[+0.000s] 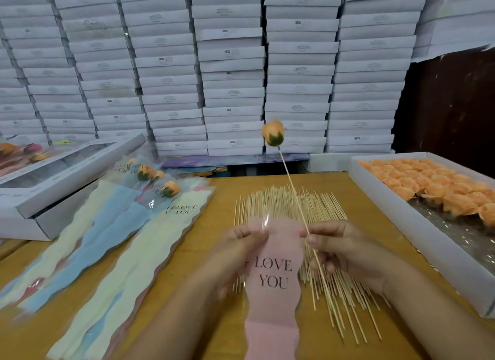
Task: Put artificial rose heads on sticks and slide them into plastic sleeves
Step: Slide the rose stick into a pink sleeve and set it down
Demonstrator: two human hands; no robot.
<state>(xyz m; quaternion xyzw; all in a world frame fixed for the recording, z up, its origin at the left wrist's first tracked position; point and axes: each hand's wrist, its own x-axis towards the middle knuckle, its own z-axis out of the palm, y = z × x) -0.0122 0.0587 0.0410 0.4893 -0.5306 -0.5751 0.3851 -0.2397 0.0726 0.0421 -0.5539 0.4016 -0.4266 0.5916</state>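
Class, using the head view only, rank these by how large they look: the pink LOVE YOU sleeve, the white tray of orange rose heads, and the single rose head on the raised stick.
1. white tray of loose rose heads
2. pink LOVE YOU sleeve, though nearness to the camera enlarges it, so this ranking is unsure
3. rose head on the stick, clearly smallest

The pink plastic sleeve (273, 279) bears "LOVE YOU" in dark capitals on two lines. The same words show, partly overlapped, on the sleeves (180, 210) lying toward the tabletop's left edge. Several white stacked boxes (230, 64) behind the table carry "SGS"; their smaller print is unreadable.
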